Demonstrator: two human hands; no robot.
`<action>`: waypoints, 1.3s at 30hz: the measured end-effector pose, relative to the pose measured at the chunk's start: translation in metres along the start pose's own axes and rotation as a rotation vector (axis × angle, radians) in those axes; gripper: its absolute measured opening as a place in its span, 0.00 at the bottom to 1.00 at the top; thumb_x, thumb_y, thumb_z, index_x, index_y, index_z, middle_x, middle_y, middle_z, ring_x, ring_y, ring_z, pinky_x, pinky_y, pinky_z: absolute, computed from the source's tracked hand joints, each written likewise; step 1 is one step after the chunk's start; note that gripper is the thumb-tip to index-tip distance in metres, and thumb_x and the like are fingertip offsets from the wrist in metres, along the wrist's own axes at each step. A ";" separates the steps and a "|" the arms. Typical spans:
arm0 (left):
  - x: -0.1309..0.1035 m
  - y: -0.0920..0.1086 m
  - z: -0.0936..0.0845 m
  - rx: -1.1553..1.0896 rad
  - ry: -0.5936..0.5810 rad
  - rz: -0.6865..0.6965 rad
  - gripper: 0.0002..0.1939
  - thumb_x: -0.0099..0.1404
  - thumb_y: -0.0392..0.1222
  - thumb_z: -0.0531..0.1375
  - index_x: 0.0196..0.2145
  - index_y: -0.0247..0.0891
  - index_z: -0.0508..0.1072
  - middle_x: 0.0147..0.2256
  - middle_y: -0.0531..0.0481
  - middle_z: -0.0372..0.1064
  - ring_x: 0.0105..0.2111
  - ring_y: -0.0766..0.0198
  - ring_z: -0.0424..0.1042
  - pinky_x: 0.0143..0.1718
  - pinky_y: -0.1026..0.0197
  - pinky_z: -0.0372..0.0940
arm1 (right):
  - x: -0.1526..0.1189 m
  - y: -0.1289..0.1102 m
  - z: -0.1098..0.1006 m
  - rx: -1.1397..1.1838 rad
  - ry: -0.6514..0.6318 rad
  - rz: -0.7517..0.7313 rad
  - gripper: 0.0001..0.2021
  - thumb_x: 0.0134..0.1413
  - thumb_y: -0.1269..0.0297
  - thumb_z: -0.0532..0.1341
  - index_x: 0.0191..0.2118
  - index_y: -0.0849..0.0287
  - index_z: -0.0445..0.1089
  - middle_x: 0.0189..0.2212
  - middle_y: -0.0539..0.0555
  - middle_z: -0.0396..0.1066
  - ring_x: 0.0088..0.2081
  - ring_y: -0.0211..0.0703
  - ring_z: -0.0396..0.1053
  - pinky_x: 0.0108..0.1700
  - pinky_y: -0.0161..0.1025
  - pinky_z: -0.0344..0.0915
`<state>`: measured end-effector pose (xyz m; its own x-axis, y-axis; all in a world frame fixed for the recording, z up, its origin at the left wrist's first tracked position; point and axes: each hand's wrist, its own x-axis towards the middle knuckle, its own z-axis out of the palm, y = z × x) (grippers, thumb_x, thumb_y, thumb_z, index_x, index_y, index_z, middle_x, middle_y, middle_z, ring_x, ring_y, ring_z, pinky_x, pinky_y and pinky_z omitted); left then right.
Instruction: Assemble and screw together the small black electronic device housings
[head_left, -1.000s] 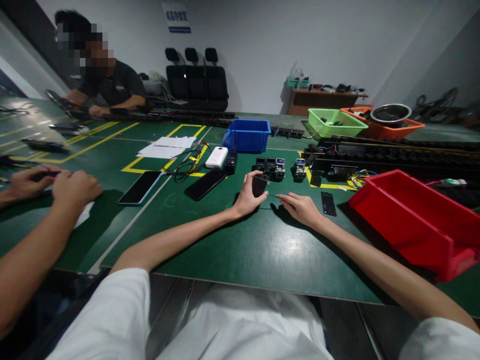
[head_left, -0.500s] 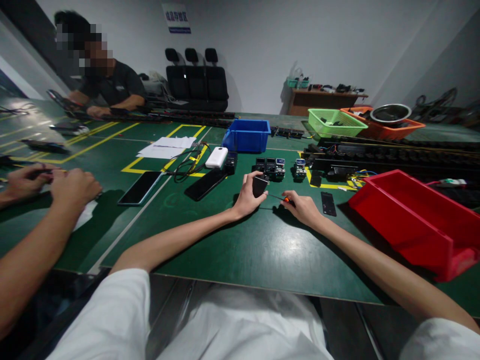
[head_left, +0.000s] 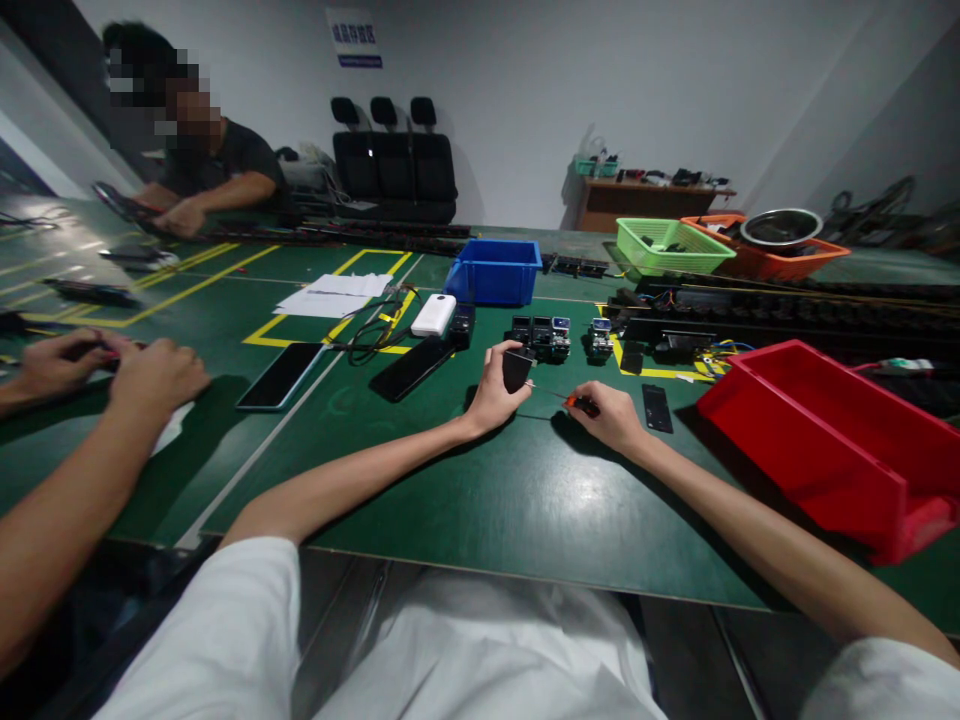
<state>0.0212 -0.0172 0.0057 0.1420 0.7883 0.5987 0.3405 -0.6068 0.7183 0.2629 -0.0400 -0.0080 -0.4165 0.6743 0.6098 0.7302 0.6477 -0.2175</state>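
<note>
My left hand [head_left: 498, 392] is closed around a small black box-shaped part [head_left: 517, 370], held upright just above the green table. Between the fingers of my right hand [head_left: 609, 415] is a screwdriver [head_left: 581, 404] with an orange and black handle. Its thin shaft points left, toward the black part; whether the tip touches it I cannot tell. Beyond my left hand stand several small black and silver modules [head_left: 541, 337] in a row, with one similar module [head_left: 600, 340] apart to their right. A flat black plate [head_left: 657, 408] lies to the right of my right hand.
A red bin [head_left: 817, 450] stands at the right, a blue bin [head_left: 495, 272] at the back. Two phones, a white power bank [head_left: 433, 315] and cables lie left of centre. A neighbour's hands [head_left: 150, 375] work at the left edge; another person [head_left: 202, 170] sits across the table.
The black part in my left hand has tilted slightly. The screwdriver's handle has shifted a little in my right hand. The person across has moved an arm.
</note>
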 end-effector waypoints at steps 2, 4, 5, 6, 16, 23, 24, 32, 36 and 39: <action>0.000 -0.001 0.000 -0.002 -0.001 -0.012 0.31 0.57 0.35 0.63 0.56 0.44 0.57 0.51 0.46 0.58 0.48 0.59 0.64 0.51 0.55 0.63 | 0.000 0.000 -0.001 -0.012 0.042 -0.029 0.08 0.58 0.59 0.63 0.37 0.57 0.68 0.31 0.55 0.77 0.30 0.45 0.75 0.31 0.37 0.66; 0.000 -0.002 -0.001 -0.005 -0.001 -0.017 0.31 0.57 0.35 0.63 0.56 0.44 0.57 0.51 0.46 0.58 0.49 0.59 0.64 0.51 0.55 0.62 | 0.000 -0.001 -0.002 -0.004 0.064 -0.052 0.08 0.58 0.58 0.63 0.37 0.57 0.69 0.32 0.55 0.78 0.30 0.45 0.76 0.31 0.37 0.67; 0.001 -0.002 -0.001 -0.009 0.000 -0.019 0.31 0.57 0.34 0.63 0.56 0.44 0.57 0.51 0.46 0.58 0.49 0.58 0.64 0.52 0.55 0.62 | 0.000 -0.001 -0.002 0.005 0.068 -0.060 0.08 0.59 0.58 0.63 0.37 0.57 0.70 0.32 0.55 0.78 0.31 0.45 0.76 0.32 0.37 0.67; 0.001 -0.002 -0.001 -0.014 0.001 -0.022 0.31 0.57 0.34 0.63 0.56 0.44 0.57 0.51 0.46 0.58 0.49 0.58 0.64 0.52 0.55 0.62 | 0.000 -0.002 -0.002 0.016 0.068 -0.067 0.08 0.59 0.58 0.63 0.37 0.57 0.70 0.33 0.56 0.78 0.31 0.45 0.76 0.32 0.37 0.68; 0.001 -0.002 -0.001 -0.042 -0.001 -0.030 0.30 0.57 0.35 0.63 0.55 0.44 0.58 0.50 0.46 0.59 0.49 0.58 0.64 0.51 0.55 0.62 | 0.000 -0.002 0.000 0.074 0.040 -0.082 0.07 0.59 0.59 0.62 0.39 0.57 0.69 0.34 0.56 0.78 0.32 0.44 0.76 0.34 0.37 0.69; 0.001 -0.001 -0.001 -0.059 0.001 -0.073 0.30 0.57 0.36 0.63 0.55 0.43 0.58 0.49 0.45 0.60 0.46 0.59 0.65 0.49 0.55 0.63 | 0.000 0.000 0.003 0.068 0.019 -0.009 0.07 0.55 0.65 0.62 0.40 0.56 0.66 0.31 0.54 0.74 0.30 0.43 0.73 0.31 0.36 0.67; 0.001 -0.001 -0.001 -0.066 0.003 -0.079 0.30 0.57 0.36 0.64 0.55 0.43 0.58 0.49 0.46 0.60 0.46 0.59 0.65 0.49 0.55 0.63 | 0.000 0.001 0.003 0.061 0.021 -0.017 0.06 0.56 0.65 0.62 0.39 0.56 0.66 0.31 0.54 0.74 0.30 0.43 0.73 0.31 0.37 0.67; 0.003 -0.002 -0.002 -0.075 0.012 -0.107 0.30 0.57 0.35 0.64 0.55 0.43 0.58 0.48 0.46 0.60 0.47 0.59 0.65 0.50 0.54 0.62 | 0.001 -0.001 -0.001 0.056 0.064 -0.107 0.04 0.59 0.63 0.62 0.37 0.57 0.69 0.34 0.56 0.76 0.35 0.45 0.75 0.36 0.38 0.69; 0.002 -0.002 -0.002 -0.065 0.008 -0.108 0.30 0.57 0.35 0.63 0.55 0.43 0.57 0.48 0.46 0.60 0.46 0.59 0.65 0.49 0.54 0.62 | 0.001 -0.001 -0.001 0.046 0.064 -0.115 0.04 0.60 0.63 0.61 0.38 0.57 0.70 0.35 0.57 0.77 0.35 0.45 0.75 0.36 0.38 0.69; 0.002 -0.002 -0.002 -0.058 0.010 -0.106 0.30 0.57 0.35 0.63 0.55 0.43 0.57 0.48 0.46 0.60 0.46 0.59 0.65 0.49 0.55 0.63 | 0.001 -0.001 -0.002 0.042 0.060 -0.116 0.05 0.60 0.62 0.61 0.39 0.57 0.70 0.35 0.57 0.77 0.34 0.45 0.75 0.35 0.38 0.68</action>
<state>0.0190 -0.0143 0.0061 0.0990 0.8476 0.5214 0.2986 -0.5251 0.7969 0.2623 -0.0404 -0.0057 -0.4631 0.5724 0.6767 0.6553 0.7352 -0.1734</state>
